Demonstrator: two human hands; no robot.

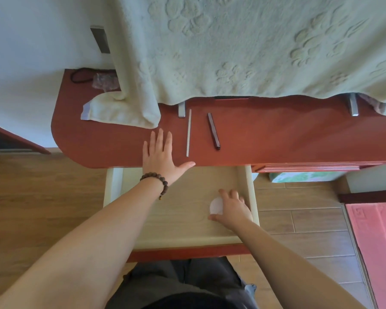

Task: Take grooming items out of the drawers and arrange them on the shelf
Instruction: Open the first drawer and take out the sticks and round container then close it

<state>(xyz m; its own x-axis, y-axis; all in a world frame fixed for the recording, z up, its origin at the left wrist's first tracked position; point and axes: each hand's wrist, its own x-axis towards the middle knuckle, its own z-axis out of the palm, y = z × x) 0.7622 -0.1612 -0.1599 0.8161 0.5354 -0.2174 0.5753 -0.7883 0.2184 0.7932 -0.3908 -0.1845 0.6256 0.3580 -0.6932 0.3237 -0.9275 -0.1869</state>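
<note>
A pulled-out drawer (246, 188) with a pale wood bottom sits below the red-brown shelf top (288, 139). Inside it, at the right, my right hand (232, 210) is closed around a small round white item (216, 205). My left hand (159, 152), with a bead bracelet on the wrist, lies flat and open on the shelf's front edge. Two items lie on the shelf just right of that hand: a thin pale stick (188, 132) and a dark slim bar (214, 131).
A pale green towel (232, 47) hangs over the back of the shelf, its corner lying on the surface at the left. A dark cord (80, 75) and a clear wrapper (105, 80) lie at the far left. A pink mat (379, 241) covers the floor at the right.
</note>
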